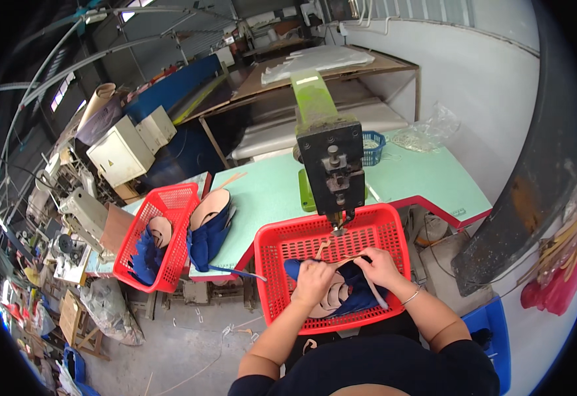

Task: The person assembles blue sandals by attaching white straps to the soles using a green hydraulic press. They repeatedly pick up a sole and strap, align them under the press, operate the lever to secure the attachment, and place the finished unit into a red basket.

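Both hands work inside the near basket (394, 228), a red one on the person's lap. The left hand (313, 280) is closed on a blue piece (361, 297) with a tan lining, gripping it near its left end. The right hand (381, 265) pinches a thin tan strap (351, 259) that runs from its fingers toward the left hand, so the piece is stretched between the two. Under and just behind both hands lie more pieces (331, 300), blue and tan, heaped at the near side of the basket; the far side, ahead of the fingers, is bare mesh. Right ahead of the hands, the machine (331, 171) hangs its black head over the basket's far rim, and nothing sits under its tip. Well off to the left of the left hand, a stack (209, 228) of similar pieces lies on the table (427, 175), and a second basket (169, 201) beyond it holds more. Judging by this, the piece in hand has not yet reached the machine, and a fair heap in the near basket is left to handle; which of the left-side pieces are finished I cannot tell.
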`<state>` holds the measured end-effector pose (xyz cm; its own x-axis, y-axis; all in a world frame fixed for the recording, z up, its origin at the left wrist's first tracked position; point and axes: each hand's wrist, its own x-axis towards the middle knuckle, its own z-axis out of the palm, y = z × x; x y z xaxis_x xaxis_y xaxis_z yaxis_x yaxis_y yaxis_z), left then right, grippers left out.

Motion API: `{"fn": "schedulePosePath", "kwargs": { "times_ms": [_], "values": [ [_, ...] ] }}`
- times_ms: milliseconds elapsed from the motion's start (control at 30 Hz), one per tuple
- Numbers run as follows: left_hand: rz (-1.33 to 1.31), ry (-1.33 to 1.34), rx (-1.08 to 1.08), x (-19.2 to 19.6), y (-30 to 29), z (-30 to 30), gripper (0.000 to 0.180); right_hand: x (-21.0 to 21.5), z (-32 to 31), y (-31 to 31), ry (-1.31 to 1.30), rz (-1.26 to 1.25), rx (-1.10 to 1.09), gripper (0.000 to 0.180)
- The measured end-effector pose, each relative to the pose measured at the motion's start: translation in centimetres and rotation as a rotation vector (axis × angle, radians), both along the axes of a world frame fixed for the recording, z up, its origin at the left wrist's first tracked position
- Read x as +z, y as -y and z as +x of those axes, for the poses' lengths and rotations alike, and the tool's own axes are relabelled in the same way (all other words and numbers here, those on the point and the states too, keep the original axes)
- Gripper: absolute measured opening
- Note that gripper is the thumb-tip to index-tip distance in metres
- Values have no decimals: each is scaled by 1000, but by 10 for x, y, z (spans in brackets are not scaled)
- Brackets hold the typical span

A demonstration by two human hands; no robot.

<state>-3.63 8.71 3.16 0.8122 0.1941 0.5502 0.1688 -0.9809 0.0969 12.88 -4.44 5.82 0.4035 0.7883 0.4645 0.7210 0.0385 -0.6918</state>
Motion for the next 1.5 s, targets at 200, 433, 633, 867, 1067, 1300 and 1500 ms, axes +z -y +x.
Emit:
{"fn": "schedulePosePath", "kwargs": {
  "times_ms": [200,433,633,867,1067,1300,1500],
  "values": [
    [-625,263,32,-15,52,8,36,-22,4,-6,-445,83,-128,15],
    [-1678,497,-269,-18,23,21,52,-6,0,5,-572,25,100,13],
    [-1633,307,-275,-1,13,16,24,5,13,11,-1085,111,386,20],
    [-1304,496,-232,63,23,26,8,52,26,12,-1073,205,358,19],
    [-1287,537,-45,88,25,41,18,59,50,9,-973,140,232,19],
    [-1503,562,-10,115,34,39,15,68,50,11,-1149,115,307,19],
    [-1490,674,-21,107,33,31,15,78,38,0,-1162,127,303,19]
  ]
}}
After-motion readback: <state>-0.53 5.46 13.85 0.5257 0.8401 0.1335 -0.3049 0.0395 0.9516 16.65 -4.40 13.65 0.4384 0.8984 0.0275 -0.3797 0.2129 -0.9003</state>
